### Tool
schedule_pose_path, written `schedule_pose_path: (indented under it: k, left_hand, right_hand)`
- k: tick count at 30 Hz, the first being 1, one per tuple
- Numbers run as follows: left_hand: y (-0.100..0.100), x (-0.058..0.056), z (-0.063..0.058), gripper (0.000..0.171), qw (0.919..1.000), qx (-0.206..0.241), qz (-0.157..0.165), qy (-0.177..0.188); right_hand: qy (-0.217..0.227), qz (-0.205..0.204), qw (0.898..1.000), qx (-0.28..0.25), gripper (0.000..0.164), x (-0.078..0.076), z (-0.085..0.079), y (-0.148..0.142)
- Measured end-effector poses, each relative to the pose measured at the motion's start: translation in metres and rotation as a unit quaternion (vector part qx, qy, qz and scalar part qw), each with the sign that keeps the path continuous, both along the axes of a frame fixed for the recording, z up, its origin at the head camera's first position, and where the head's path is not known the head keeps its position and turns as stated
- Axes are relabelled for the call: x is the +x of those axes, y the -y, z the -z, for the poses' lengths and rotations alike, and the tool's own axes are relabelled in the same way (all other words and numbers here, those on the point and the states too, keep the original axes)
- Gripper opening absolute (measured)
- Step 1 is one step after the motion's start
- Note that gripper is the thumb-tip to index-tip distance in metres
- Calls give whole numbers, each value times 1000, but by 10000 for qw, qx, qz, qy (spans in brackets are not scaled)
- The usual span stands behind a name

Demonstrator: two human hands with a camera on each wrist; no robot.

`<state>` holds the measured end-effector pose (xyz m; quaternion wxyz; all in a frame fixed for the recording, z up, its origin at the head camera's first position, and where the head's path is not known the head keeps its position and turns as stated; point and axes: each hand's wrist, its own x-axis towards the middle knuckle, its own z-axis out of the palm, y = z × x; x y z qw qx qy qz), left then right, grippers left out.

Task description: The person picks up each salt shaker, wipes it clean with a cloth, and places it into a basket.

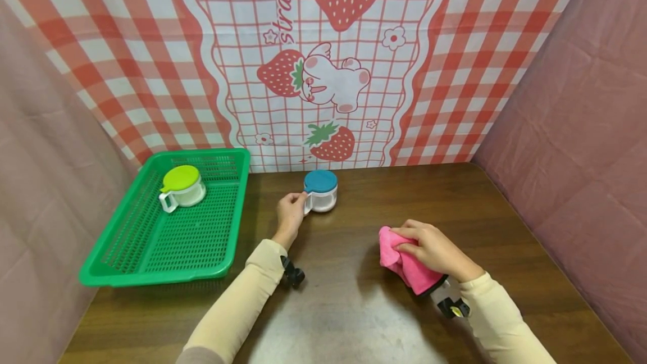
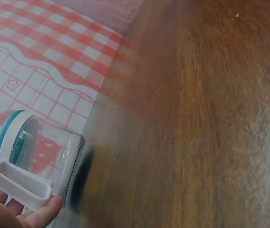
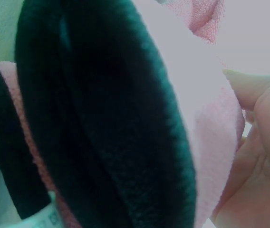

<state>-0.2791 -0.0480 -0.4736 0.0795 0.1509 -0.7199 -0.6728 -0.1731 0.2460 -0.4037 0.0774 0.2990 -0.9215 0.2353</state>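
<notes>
My left hand grips the white handle of a clear seasoning jar with a blue lid, near the back of the table. In the left wrist view the jar is at lower left, fingers of the left hand around its handle. Whether its base touches the table, I cannot tell. On the right, my right hand holds a bunched pink cloth with a dark edge over the table. The cloth and its dark edging fill much of the right wrist view, beside the right hand.
A green plastic basket stands on the left of the wooden table. Inside it, at the back left, is a similar jar with a yellow-green lid. A strawberry-print curtain hangs behind the table; pink cloth borders the right.
</notes>
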Motion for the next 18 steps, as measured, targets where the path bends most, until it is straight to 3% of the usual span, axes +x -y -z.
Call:
schedule_pose_path:
  k: [18]
  left_hand:
    - [3, 12, -10, 28, 9936, 1093, 239, 164]
  right_hand:
    - [-12, -35, 10000, 24, 31, 0, 2, 0]
